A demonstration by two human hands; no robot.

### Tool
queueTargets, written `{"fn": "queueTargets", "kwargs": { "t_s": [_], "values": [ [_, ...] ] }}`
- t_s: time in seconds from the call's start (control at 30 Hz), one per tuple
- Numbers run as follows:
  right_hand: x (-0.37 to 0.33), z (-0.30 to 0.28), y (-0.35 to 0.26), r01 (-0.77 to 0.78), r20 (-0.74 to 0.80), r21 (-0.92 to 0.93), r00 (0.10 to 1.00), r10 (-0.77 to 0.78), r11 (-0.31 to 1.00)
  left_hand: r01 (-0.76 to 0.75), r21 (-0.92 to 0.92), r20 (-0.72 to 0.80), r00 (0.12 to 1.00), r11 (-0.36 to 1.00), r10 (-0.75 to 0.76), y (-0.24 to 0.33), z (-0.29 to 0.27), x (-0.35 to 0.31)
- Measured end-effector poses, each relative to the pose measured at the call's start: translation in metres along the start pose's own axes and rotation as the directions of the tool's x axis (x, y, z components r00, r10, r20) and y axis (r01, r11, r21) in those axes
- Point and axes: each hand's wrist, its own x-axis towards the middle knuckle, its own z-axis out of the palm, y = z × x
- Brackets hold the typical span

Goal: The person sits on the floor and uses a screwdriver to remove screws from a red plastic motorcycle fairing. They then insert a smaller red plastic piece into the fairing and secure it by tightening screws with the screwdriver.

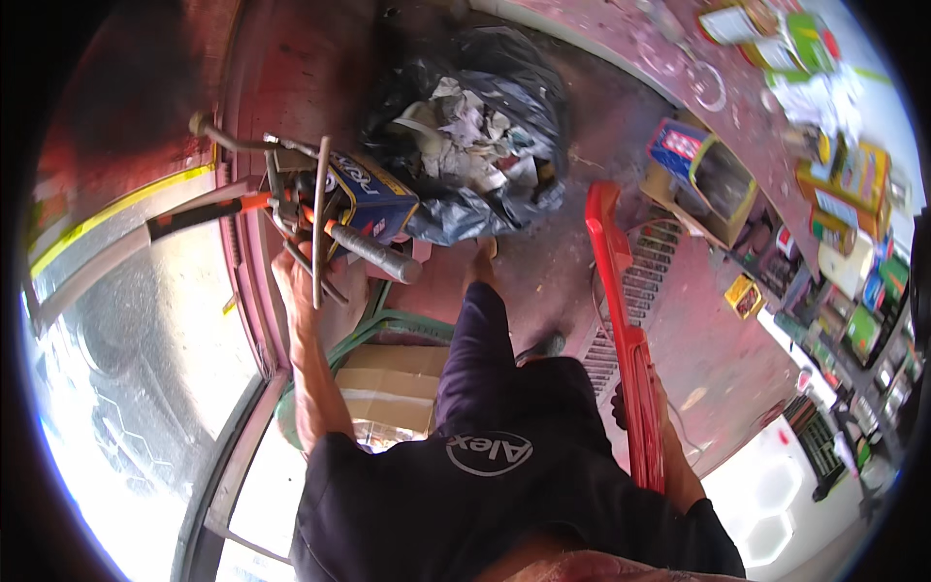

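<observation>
Upper left of frame: your left hand (294,274) reaches into a tool pile (310,218), grip unclear; right hand (648,407), lower right, clasps a red plastic panel (621,320) upright for carrying.

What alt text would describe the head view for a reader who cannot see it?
The left hand grips a bundle of metal tools beside a blue box, while the right hand holds a long red plastic part. A black rubbish bag lies ahead.
</observation>
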Motion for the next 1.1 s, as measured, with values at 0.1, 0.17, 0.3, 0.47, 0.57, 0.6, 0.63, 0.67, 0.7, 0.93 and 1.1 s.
{"fn": "queueTargets", "kwargs": {
  "t_s": [0.1,0.17,0.3,0.47,0.57,0.6,0.63,0.67,0.7,0.93,1.1],
  "values": [
    [-0.01,-0.01,0.005,0.066,-0.023,0.02,0.998,-0.065,0.998,-0.091,-0.191,-0.18,0.982,0.977,0.056,0.019,0.053,-0.081],
    [-0.068,-0.041,0.028,0.06,-0.065,0.035,0.996,-0.058,0.998,-0.032,-0.3,-0.173,0.985,0.954,-0.022,0.003,0.068,-0.161],
    [-0.112,-0.14,0.073,0.168,-0.014,0.037,0.986,-0.168,0.985,-0.027,-0.318,-0.135,0.991,0.948,-0.017,-0.011,0.078,-0.296],
    [-0.098,-0.276,0.088,0.376,0.137,-0.051,0.92,-0.367,0.925,-0.017,-0.479,-0.147,0.987,0.877,-0.062,-0.052,0.135,-0.418],
    [-0.122,-0.329,0.108,0.387,0.198,-0.012,0.905,-0.377,0.922,0.014,-0.444,-0.139,0.987,0.896,-0.084,-0.072,0.172,-0.48],
    [-0.124,-0.361,0.113,0.361,0.255,-0.021,0.903,-0.344,0.932,0.026,-0.417,-0.117,0.99,0.909,-0.082,-0.08,0.177,-0.503],
    [-0.136,-0.375,0.112,0.282,0.354,0.015,0.896,-0.268,0.959,0.048,-0.377,-0.106,0.99,0.925,-0.094,-0.092,0.18,-0.532],
    [-0.152,-0.39,0.117,0.204,0.44,0.047,0.875,-0.204,0.978,0.089,-0.452,-0.125,0.979,0.887,-0.162,-0.101,0.192,-0.55],
    [-0.16,-0.387,0.115,0.155,0.577,0.08,0.799,-0.172,0.985,0.136,-0.448,-0.167,0.958,0.884,-0.232,-0.108,0.204,-0.569],
    [-0.209,-0.435,0.157,-0.187,0.873,0.071,0.487,0.03,0.98,0.282,-0.221,-0.064,0.951,0.933,-0.303,-0.154,0.271,-0.678],
    [-0.202,-0.475,0.214,-0.244,0.843,0.023,0.527,0.112,0.97,0.296,-0.06,-0.004,0.955,0.953,-0.297,-0.177,0.265,-0.751]
  ]
}}
